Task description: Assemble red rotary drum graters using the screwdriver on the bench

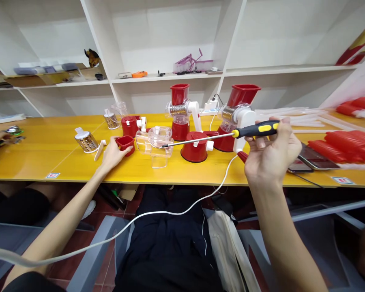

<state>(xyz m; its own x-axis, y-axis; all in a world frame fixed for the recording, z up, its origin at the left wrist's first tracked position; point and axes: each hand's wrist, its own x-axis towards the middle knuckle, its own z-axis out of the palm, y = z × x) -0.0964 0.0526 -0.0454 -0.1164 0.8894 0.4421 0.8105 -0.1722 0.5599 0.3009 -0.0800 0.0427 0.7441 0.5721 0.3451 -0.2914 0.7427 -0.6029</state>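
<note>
My right hand (272, 148) is closed round the black and yellow handle of a screwdriver (200, 138), whose long shaft points left above the table. On the left, my left hand (114, 154) grips a small red plastic hopper (125, 142) at the tabletop. Beside it lie a white handle piece (100, 150) and a metal grater drum (87, 142) with a white end. Between my hands sit a clear plastic housing (155, 144), partly behind the screwdriver tip, and a red suction base (194, 152) with a white knob.
Two assembled rotary graters (180, 121) (231, 117) stand at the back. Another red base (130, 126) is behind my left hand. Phones (318, 157) and red handles (349, 142) lie on the right. A white cable (182, 211) hangs across my lap.
</note>
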